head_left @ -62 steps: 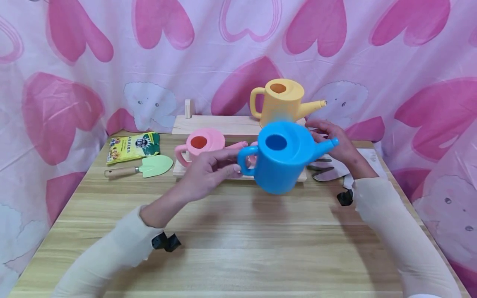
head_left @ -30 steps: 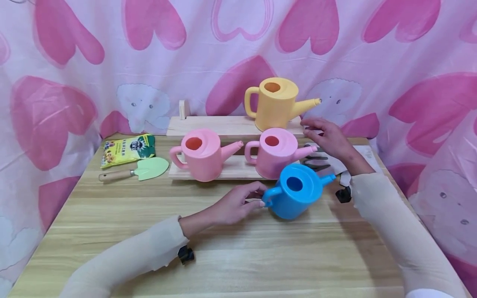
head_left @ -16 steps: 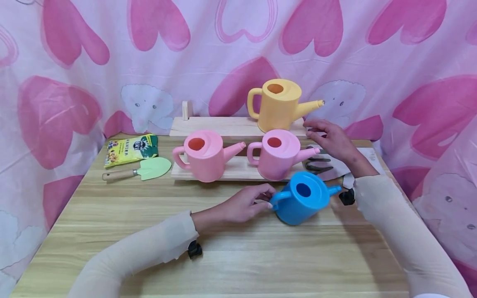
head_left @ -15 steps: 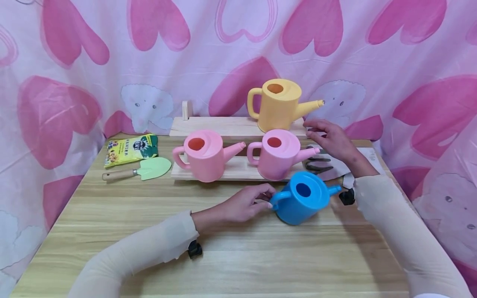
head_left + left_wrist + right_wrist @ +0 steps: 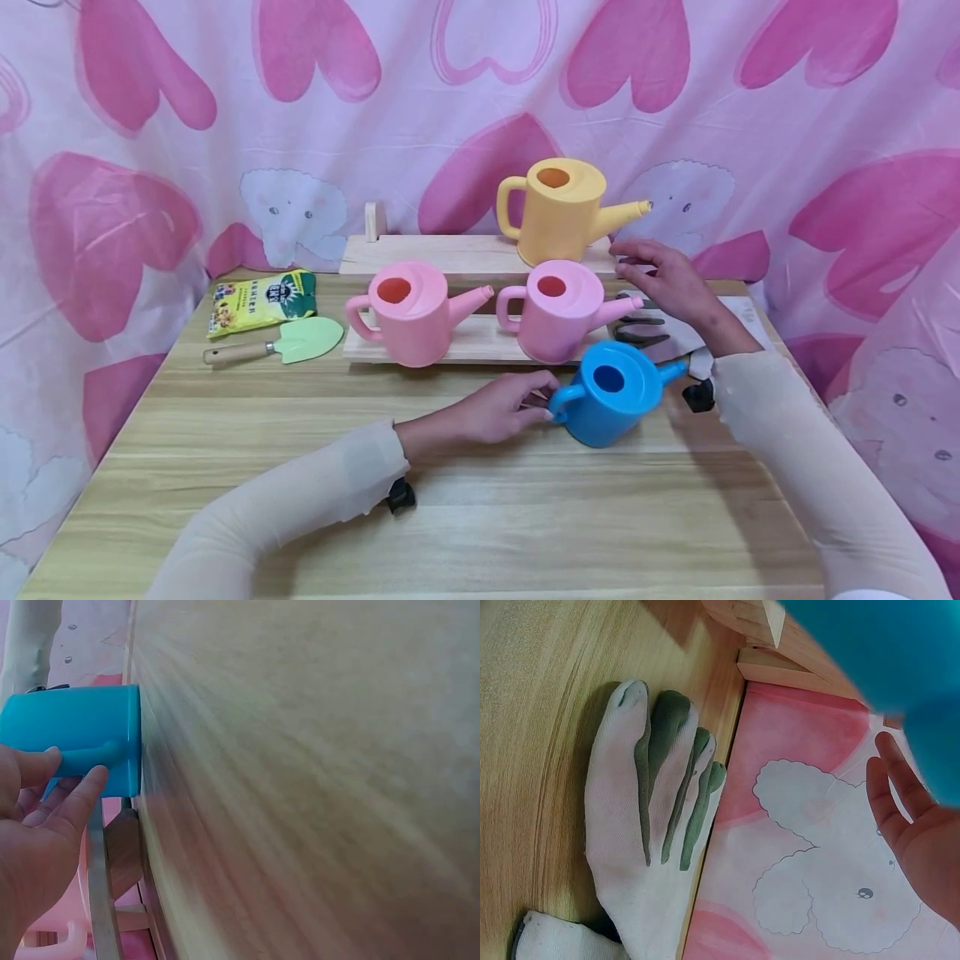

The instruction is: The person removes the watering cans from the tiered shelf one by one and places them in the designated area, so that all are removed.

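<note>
My left hand [image 5: 506, 407] pinches the handle of a blue watering can [image 5: 622, 400], which stands upright at the front right of the wooden rack. In the left wrist view, thumb and fingertips meet the handle of the can [image 5: 75, 712], whose base is right at the tabletop. My right hand [image 5: 671, 283] holds nothing, its fingers loosely bent beside the right end of the upper shelf [image 5: 435, 252]. A yellow watering can [image 5: 558, 221] stands on that shelf. Two pink watering cans, one at left [image 5: 412, 325] and one at right [image 5: 558, 321], are on the lower shelf [image 5: 476, 337].
Beneath my right arm lies a pair of white gloves with dark fingertips [image 5: 622, 817]. A green trowel [image 5: 311, 337] and a yellow-green packet [image 5: 258, 304] lie left of the rack. A heart-patterned pink curtain [image 5: 480, 100] hangs behind the table [image 5: 525, 533].
My left hand has brought the blue watering can down from before the rack to the table at front right, then shifted it slightly back. The right hand has stayed nearly still.
</note>
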Available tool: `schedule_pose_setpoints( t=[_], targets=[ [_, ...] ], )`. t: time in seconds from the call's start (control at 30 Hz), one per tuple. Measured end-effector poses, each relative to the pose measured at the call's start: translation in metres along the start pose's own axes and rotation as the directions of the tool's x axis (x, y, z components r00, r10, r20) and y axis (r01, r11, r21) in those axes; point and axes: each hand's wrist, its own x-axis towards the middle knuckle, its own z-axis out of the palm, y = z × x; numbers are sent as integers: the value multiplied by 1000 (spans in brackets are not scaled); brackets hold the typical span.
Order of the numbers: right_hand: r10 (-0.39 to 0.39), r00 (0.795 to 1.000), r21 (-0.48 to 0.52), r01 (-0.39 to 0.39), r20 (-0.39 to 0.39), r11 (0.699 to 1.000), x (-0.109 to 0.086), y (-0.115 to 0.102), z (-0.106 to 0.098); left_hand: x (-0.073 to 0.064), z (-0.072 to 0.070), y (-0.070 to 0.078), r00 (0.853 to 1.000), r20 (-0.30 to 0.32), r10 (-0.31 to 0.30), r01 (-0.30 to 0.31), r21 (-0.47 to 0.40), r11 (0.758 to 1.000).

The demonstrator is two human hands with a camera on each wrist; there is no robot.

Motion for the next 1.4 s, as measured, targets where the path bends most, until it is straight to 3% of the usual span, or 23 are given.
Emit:
schedule_pose_setpoints(
  t=[0.37, 0.63, 0.83, 0.97, 1.03, 1.17, 1.4],
  targets=[
    [13, 1000, -3, -13, -3, 1000, 0, -1, 0, 8, 0, 1, 1000, 18, 5, -6, 38, 999],
    [29, 1000, -9, -29, 0, 1000, -1, -1, 0, 5, -5, 5, 1000, 9, -11, 11, 23, 1000],
    [30, 1000, -10, -30, 2, 1000, -1, -1, 0, -4, -15, 21, 997, -60, -45, 49, 64, 997],
    [29, 1000, -14, -29, -1, 999, -2, -1, 0, -10, -31, 42, 994, -103, 45, -27, 167, 986],
    [28, 1000, -14, -28, -1, 1000, -2, -1, 1, -11, -43, 53, 983, -132, 126, -93, 232, 968],
    [25, 1000, -13, -25, -2, 1000, -2, -2, 1, -12, -70, 74, 940, -218, 263, -183, 328, 927],
    [23, 1000, -7, -23, 3, 1000, -3, -3, 0, -3, -118, 97, 869, -399, 292, -179, 298, 938]
  ],
)
